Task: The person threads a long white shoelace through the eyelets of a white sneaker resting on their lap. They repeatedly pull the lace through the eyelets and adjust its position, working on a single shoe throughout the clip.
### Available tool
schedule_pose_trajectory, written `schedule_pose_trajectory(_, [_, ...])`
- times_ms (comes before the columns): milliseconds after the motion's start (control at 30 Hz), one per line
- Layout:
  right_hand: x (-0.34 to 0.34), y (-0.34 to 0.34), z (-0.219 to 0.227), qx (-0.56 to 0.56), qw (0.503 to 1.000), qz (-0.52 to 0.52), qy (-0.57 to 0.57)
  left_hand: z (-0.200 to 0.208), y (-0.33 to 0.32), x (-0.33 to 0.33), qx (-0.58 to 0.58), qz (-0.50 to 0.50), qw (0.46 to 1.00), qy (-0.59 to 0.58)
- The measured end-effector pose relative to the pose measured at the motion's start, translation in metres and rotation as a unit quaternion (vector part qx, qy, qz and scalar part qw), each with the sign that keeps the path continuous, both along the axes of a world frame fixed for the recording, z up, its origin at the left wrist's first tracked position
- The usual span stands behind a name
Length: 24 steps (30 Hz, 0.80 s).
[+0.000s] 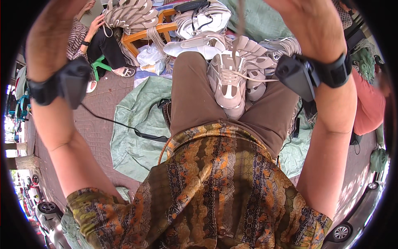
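Note:
Both my arms are raised, and my left forearm (52, 45) and right forearm (319, 29) run out past the top edge. My two hands are beyond the picture, so what they hold is hidden. Between my thighs rests a beige and white sneaker (228, 81), toe toward me, partly laced. One pale lace end (259, 79) trails right across my thigh. A blurred strand (241, 20) rises from near the tongue to the top edge. Beneath and beside the sneaker lie more shoe parts of the same colours (255, 87).
Stacked shoe uppers (130, 16) stand at the far left, with another person's hand (96, 25) on them. A wooden stool (130, 43) and white uppers (203, 20) are ahead. Green sheeting (132, 112) covers paving around me. Someone in salmon-coloured clothing (373, 103) is at the right.

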State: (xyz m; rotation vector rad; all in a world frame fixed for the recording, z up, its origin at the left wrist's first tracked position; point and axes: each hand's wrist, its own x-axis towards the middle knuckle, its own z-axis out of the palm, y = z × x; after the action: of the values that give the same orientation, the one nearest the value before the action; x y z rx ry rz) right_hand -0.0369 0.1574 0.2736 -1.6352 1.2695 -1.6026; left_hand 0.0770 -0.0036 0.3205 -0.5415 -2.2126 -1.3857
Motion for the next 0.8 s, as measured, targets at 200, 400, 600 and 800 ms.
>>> schedule_pose_trajectory(200, [-0.054, 0.056, -0.071, 0.105, 0.972, -0.191, 0.091, -0.102, -0.029, -0.028, -0.065, 0.068, 0.980, -0.174])
schedule_pose_trajectory(400, [-0.086, 0.103, -0.222, 0.221, 0.925, -0.279, -0.131, -0.276, -0.063, -0.080, -0.131, 0.057, 0.953, -0.269])
schedule_pose_trajectory(600, [-0.102, 0.063, -0.300, 0.268, 0.911, -0.306, -0.073, -0.322, -0.010, -0.144, 0.122, 0.088, 0.943, -0.298])
schedule_pose_trajectory(800, [-0.097, 0.034, -0.315, 0.299, 0.870, -0.378, 0.102, -0.344, 0.002, -0.159, 0.208, 0.171, 0.920, -0.284])
